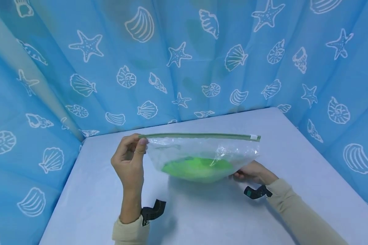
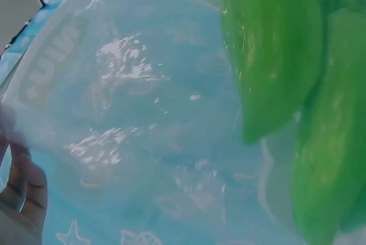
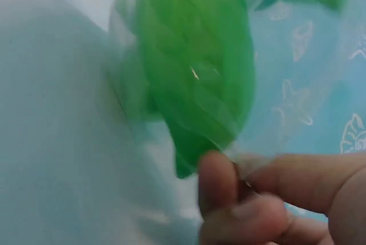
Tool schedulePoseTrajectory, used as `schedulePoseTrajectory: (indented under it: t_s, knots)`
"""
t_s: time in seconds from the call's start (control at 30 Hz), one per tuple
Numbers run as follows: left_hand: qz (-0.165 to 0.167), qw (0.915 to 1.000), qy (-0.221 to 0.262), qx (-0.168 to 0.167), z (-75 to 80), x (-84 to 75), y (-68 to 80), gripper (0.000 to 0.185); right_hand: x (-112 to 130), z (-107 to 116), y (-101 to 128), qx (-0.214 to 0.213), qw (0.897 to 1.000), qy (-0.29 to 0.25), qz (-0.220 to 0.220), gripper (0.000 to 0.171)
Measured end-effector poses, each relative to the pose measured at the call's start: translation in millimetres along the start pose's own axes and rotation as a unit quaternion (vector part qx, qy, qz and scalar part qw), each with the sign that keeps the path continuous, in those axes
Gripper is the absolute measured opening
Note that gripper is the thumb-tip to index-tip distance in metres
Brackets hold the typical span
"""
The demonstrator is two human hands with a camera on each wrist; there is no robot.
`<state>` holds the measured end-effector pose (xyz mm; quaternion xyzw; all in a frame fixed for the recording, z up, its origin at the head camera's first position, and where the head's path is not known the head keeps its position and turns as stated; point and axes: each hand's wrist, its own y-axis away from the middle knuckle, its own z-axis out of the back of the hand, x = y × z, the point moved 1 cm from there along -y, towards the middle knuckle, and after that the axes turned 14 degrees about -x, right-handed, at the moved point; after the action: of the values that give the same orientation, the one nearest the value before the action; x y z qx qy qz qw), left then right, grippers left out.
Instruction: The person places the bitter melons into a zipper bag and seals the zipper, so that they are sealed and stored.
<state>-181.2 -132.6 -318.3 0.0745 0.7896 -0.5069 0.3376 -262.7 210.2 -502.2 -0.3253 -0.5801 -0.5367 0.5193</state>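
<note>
A clear zipper bag [image 1: 184, 146] is held up over the table, its olive-green zipper strip [image 1: 199, 135] running across the top. A white slider [image 1: 254, 137] sits near the strip's right end. Bright green, smooth, pointed pieces [image 2: 274, 50] lie in the bottom of the bag, blurred by the plastic; their kind is unclear. My left hand [image 1: 130, 158] pinches the strip's left end between thumb and fingers. Low on the bag's right side, my right hand [image 3: 274, 199] pinches the plastic just below a green piece [image 3: 194, 62]. In the head view the bag partly covers the right fingers.
Under the bag is a white table [image 1: 104, 190]. A blue curtain [image 1: 159, 61] with white shells and starfish surrounds its back and sides. Black wrist cameras are strapped at the left [image 1: 153, 211] and right sleeve cuffs.
</note>
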Motion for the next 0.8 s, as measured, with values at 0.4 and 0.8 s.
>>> schedulePoseTrajectory:
  t_s: [0.4,0.8]
  knots:
    - [0.096,0.9908,-0.077,0.056,69.5,26.7,31.8,0.017,55.4,-15.4,-11.3,-0.115,0.986,0.096,0.075,0.022]
    - [0.051,0.9755,-0.045,0.209,104.7,24.8,73.5,0.029,26.2,-1.4,-83.6,-0.177,0.962,0.184,0.101,0.030]
